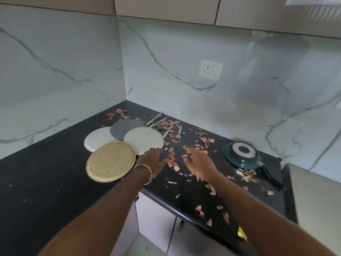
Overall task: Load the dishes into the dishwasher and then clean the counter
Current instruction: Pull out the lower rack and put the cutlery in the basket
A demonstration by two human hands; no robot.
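There is one view only, from a camera worn on the person's head. It looks forward and down into the inner corner of a black counter, with marble walls rising behind. It sits close: both forearms reach in from the near edge, the left hand and right hand mid-frame. The wide lens bends the wall lines.

4 plates overlapping, cutlery behind, pan inverted, on counter.
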